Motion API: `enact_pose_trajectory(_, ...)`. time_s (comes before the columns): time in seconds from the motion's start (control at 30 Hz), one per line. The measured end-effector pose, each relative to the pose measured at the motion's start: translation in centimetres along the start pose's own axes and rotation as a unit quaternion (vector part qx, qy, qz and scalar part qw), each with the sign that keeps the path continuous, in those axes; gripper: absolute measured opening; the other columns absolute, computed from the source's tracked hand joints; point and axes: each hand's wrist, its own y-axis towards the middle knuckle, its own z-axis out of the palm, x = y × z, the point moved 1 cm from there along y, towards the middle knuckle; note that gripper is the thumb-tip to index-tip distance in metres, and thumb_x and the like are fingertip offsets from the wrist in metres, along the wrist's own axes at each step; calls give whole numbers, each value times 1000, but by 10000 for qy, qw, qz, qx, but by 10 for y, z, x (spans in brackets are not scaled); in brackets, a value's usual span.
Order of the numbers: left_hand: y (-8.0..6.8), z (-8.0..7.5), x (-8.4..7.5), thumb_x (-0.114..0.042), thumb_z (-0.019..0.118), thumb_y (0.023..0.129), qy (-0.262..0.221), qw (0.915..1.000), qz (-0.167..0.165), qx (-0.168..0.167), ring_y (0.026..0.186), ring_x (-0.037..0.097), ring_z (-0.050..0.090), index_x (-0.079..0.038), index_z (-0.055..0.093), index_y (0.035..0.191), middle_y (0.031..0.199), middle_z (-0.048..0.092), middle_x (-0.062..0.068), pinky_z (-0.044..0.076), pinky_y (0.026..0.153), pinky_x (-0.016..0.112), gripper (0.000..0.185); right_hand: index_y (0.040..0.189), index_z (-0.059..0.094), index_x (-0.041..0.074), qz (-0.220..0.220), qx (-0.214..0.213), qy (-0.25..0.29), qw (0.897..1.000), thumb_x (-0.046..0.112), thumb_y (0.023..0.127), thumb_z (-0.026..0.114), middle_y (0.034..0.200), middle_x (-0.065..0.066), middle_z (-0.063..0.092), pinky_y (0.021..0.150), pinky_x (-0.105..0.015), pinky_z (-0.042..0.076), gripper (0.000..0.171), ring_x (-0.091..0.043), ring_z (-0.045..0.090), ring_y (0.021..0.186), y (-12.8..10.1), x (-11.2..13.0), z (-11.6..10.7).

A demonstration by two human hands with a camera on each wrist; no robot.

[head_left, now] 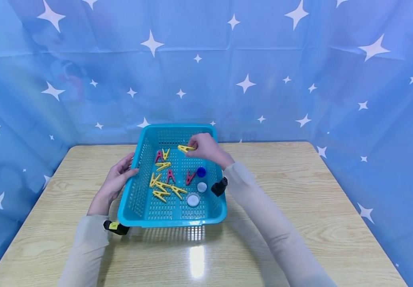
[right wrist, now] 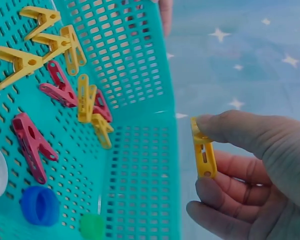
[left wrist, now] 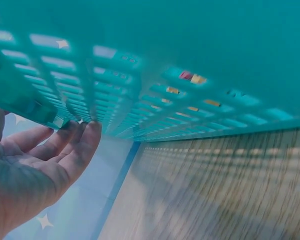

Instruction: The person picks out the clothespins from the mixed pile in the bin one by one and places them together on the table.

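Between the thumb and fingers of my right hand [head_left: 208, 147] is a yellow clothespin [head_left: 185, 148], held above the far part of a turquoise plastic basket [head_left: 174, 223]. The right wrist view shows that clothespin [right wrist: 205, 155] pinched upright beside the basket's wall. My left hand [head_left: 115, 181] grips the basket's left rim, its thumb over the edge and its fingers along the outside. Inside the basket lie several yellow clothespins [head_left: 163, 166], mostly toward the left, and red clothespins [head_left: 170, 175].
Also in the basket, on the right, are a blue cap [head_left: 201, 172], a small white cap [head_left: 202, 187] and a larger white cap [head_left: 193, 199]. A green piece [right wrist: 91, 226] shows in the right wrist view. Beyond the wooden table [head_left: 299, 191] hangs a blue star-patterned curtain [head_left: 206, 103].
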Motion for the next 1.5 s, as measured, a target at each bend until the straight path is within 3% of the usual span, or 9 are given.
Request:
enact_pose_trajectory(0.23,0,0,1,-14,52,97,-19,10000,85,25,122,41,43,-8,21,150,142,36,24,51,85,36,62,98,69,4,47,-351,100,9993,22,83,72,95,-8,67,75,-34,51,24,-17,59,78,-21,-3,-14)
enact_pose_trajectory(0.53,-1,0,0,-14,52,97,-85,9999,71,43,121,40,44,-9,20,151,142,37,23,52,81,28,63,98,69,3,185,-774,-14,9968,21,85,71,91,-9,66,67,-33,49,23,-19,56,73,-48,-18,-28)
enact_pose_trajectory(0.83,-2,0,1,-16,51,98,-69,9999,60,63,119,38,46,-9,18,151,142,36,24,53,79,27,63,95,68,1,835,-1239,73,9887,21,84,71,83,-10,64,57,-30,45,24,-22,53,67,-69,-43,-35)
enact_pose_trajectory(1.23,-4,1,-3,-13,50,98,-137,9998,70,87,123,41,41,-11,17,151,144,33,24,52,81,26,63,89,66,-2,1610,-1533,72,9750,22,84,70,77,-12,62,50,-28,41,25,-18,48,57,-83,-88,-22)
enact_pose_trajectory(1.5,-4,1,-2,-14,50,98,-133,9998,133,109,122,41,43,-10,17,151,144,33,24,52,80,24,63,88,63,-1,2168,-1249,256,9678,23,86,69,75,-12,61,49,-26,39,24,-16,46,55,-86,-112,-1)
